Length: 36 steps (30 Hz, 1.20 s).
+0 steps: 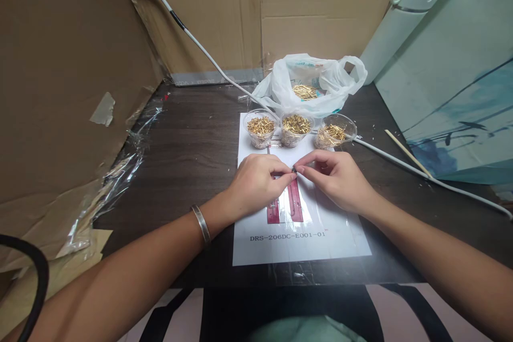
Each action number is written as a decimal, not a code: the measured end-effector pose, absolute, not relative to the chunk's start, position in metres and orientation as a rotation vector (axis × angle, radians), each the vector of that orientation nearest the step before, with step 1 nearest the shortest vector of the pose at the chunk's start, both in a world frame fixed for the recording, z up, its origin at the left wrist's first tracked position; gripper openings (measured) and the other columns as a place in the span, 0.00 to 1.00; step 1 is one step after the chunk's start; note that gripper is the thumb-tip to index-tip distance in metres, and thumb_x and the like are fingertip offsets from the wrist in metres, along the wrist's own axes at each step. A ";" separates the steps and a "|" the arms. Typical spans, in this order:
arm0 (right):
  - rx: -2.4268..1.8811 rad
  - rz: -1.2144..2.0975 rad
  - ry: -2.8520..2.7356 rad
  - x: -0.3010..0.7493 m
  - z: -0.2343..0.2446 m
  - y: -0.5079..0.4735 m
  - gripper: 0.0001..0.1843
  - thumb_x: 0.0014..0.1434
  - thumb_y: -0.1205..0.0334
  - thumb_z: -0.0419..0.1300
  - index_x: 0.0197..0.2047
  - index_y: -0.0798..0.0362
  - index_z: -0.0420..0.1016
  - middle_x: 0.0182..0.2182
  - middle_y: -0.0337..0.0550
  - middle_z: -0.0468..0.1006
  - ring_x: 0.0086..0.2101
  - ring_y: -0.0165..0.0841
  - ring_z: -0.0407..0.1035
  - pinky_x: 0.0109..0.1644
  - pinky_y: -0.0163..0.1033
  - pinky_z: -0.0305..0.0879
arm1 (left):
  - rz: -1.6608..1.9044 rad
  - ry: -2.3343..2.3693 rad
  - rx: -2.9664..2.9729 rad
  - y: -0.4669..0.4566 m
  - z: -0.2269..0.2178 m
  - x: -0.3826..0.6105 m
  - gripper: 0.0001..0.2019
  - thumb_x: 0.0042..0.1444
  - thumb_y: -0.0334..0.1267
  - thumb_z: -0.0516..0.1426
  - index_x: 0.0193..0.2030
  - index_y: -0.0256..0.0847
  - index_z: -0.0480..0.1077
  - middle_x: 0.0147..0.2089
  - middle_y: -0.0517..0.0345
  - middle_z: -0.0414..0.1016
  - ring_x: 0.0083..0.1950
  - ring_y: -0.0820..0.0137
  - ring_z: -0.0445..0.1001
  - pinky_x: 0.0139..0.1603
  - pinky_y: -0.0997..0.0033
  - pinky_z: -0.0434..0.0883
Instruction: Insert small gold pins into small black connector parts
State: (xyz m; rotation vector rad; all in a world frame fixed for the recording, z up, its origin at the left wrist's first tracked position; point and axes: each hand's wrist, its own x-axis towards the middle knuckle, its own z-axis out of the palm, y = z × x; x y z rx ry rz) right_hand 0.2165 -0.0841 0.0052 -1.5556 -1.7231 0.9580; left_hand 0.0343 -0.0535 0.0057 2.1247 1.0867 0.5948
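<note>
My left hand (261, 179) and my right hand (340, 176) meet over a white printed sheet (260, 248). Thumb and forefinger of each are pinched together at the same spot, around a tiny dark piece (294, 170) too small to name. Just below the fingertips, the sheet shows two red strips (295, 203) with thin lines on them, partly covered by my left hand. Beyond my hands stand three clear plastic cups: a left cup (260, 127), a middle cup (295, 127) and a right cup (333, 132), all holding small gold-coloured metal pins or tubes.
Behind the cups, an open white plastic bag (276, 88) holds more gold-coloured pins (305, 92). A white cable (216, 64) runs behind the cups and across the dark table (192, 144). At right lies a thin wooden stick (406, 152). Cardboard walls (216, 32) enclose the back and left.
</note>
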 end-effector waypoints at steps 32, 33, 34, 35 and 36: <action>-1.492 0.901 -1.758 0.218 0.002 -0.083 0.10 0.59 0.57 0.60 0.33 0.54 0.79 0.20 0.36 0.73 0.20 0.25 0.57 0.24 0.34 0.51 | 0.606 1.091 2.120 -0.053 0.003 0.034 0.08 0.56 0.34 0.60 0.27 0.38 0.79 0.28 0.58 0.77 0.29 0.73 0.69 0.30 0.72 0.62; -1.499 0.921 -1.743 0.217 0.002 -0.083 0.10 0.59 0.57 0.60 0.33 0.54 0.79 0.21 0.37 0.74 0.20 0.26 0.58 0.24 0.34 0.51 | 0.603 1.095 2.113 -0.053 0.004 0.034 0.08 0.56 0.34 0.60 0.27 0.37 0.79 0.28 0.58 0.77 0.29 0.73 0.69 0.30 0.71 0.62; -1.504 0.939 -1.720 0.217 0.002 -0.083 0.11 0.59 0.56 0.61 0.33 0.54 0.79 0.22 0.38 0.76 0.21 0.26 0.59 0.24 0.35 0.52 | 0.600 1.098 2.107 -0.053 0.004 0.034 0.08 0.56 0.34 0.60 0.28 0.37 0.79 0.28 0.58 0.77 0.29 0.73 0.70 0.30 0.71 0.62; -1.504 0.956 -1.690 0.216 0.002 -0.084 0.11 0.58 0.56 0.61 0.34 0.54 0.79 0.24 0.40 0.77 0.21 0.27 0.60 0.25 0.35 0.53 | 0.596 1.100 2.102 -0.053 0.004 0.034 0.08 0.56 0.35 0.60 0.28 0.38 0.79 0.28 0.58 0.77 0.29 0.72 0.69 0.30 0.72 0.62; -1.499 0.969 -1.652 0.216 0.001 -0.084 0.11 0.58 0.55 0.62 0.34 0.55 0.80 0.25 0.41 0.78 0.22 0.27 0.61 0.25 0.35 0.53 | 0.594 1.104 2.098 -0.053 0.004 0.035 0.08 0.56 0.35 0.60 0.28 0.38 0.79 0.28 0.58 0.77 0.29 0.72 0.69 0.30 0.72 0.62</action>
